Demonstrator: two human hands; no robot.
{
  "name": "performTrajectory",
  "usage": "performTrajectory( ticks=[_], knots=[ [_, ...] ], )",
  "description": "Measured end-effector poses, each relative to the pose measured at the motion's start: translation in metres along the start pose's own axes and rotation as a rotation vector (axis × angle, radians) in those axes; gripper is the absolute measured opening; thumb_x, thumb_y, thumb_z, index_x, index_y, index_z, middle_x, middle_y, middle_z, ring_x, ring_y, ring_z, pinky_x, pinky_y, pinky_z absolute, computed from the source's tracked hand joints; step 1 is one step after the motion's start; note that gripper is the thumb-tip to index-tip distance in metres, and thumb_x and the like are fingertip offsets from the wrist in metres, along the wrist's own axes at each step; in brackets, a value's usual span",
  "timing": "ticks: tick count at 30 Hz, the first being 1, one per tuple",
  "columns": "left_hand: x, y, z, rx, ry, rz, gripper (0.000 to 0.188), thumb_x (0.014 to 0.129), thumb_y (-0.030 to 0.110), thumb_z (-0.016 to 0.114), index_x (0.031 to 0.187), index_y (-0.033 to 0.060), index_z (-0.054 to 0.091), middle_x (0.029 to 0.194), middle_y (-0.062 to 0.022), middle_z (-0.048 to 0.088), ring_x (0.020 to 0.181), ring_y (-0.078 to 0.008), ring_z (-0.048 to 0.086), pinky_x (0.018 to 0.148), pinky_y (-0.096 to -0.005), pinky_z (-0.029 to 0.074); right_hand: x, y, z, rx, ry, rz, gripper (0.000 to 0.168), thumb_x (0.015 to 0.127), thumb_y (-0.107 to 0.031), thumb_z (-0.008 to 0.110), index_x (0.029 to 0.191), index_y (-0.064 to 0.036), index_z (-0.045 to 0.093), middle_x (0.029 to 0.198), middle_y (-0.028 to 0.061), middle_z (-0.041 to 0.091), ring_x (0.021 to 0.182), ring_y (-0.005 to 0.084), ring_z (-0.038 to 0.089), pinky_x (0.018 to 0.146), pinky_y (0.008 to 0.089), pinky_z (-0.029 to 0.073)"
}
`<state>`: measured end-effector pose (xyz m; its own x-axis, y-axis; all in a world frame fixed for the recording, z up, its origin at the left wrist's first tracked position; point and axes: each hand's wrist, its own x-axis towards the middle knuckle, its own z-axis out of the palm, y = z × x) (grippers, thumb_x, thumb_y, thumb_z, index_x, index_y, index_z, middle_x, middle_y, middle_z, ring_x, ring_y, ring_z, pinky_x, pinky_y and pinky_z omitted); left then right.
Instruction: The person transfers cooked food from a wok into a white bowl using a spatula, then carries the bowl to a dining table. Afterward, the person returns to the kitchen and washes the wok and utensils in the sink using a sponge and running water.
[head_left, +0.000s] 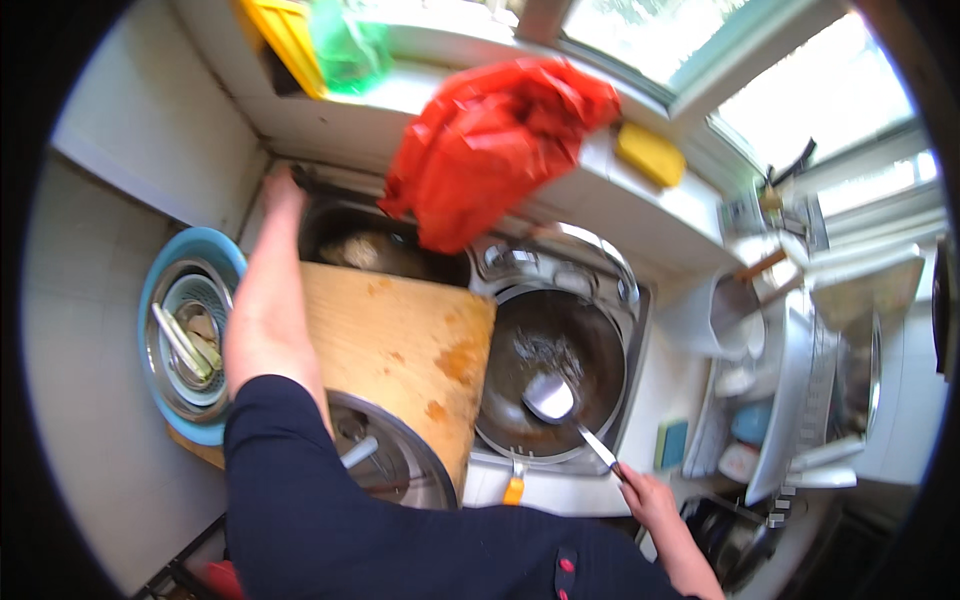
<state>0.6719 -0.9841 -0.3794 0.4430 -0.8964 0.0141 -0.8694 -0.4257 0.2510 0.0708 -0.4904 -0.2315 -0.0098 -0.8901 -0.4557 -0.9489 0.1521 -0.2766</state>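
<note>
My right hand grips the dark end of a metal wok spatula. The spatula's broad head rests in or over a dark wok, which sits in the right sink with some shiny liquid at its bottom. My left arm reaches across a wooden cutting board to the far left corner. There my left hand is blurred, beside a dark object behind the left sink basin; its grip is unclear. A pale lump lies in that basin.
A red plastic bag bulges over the sink's back edge near the faucet. Nested bowls with pale vegetable pieces stand left. A metal basin is close to my body. A dish rack and sponge are right.
</note>
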Motion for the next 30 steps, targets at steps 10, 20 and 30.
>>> performTrajectory(
  ticks=[10,20,30],
  knots=[
    [-0.086,0.130,-0.147,0.037,0.023,0.564,0.035,0.074,0.018,0.064,0.105,0.0086,0.054,0.109,-0.0184,0.053,0.102,-0.0368,0.054,0.086,-0.0423,0.046,0.058,-0.006,0.042,0.198,0.138,-0.019,0.041,0.087,-0.021,0.059,0.127,-0.023,0.053,0.086,0.0167,0.062,0.077,0.0363,0.062,0.069,0.0446,0.051],
    [-0.326,0.215,-0.282,-0.186,0.020,0.840,0.032,0.071,0.009,0.062,0.101,0.0048,0.054,0.101,-0.0167,0.052,0.094,-0.0336,0.055,0.084,-0.0380,0.046,0.034,0.020,0.047,0.253,0.024,-0.164,0.041,0.086,-0.021,0.057,0.127,-0.020,0.052,0.085,0.0207,0.064,0.080,0.0390,0.062,0.072,0.0474,0.050],
    [-0.501,0.210,-0.118,-0.478,-0.485,0.459,0.036,0.071,0.014,0.065,0.103,0.0006,0.053,0.097,-0.0176,0.053,0.090,-0.0297,0.057,0.081,-0.0362,0.047,0.077,0.040,0.048,0.153,0.192,-0.282,0.039,0.085,-0.020,0.058,0.123,-0.013,0.053,0.096,0.0175,0.062,0.089,0.0357,0.060,0.079,0.0451,0.049]
  ],
)
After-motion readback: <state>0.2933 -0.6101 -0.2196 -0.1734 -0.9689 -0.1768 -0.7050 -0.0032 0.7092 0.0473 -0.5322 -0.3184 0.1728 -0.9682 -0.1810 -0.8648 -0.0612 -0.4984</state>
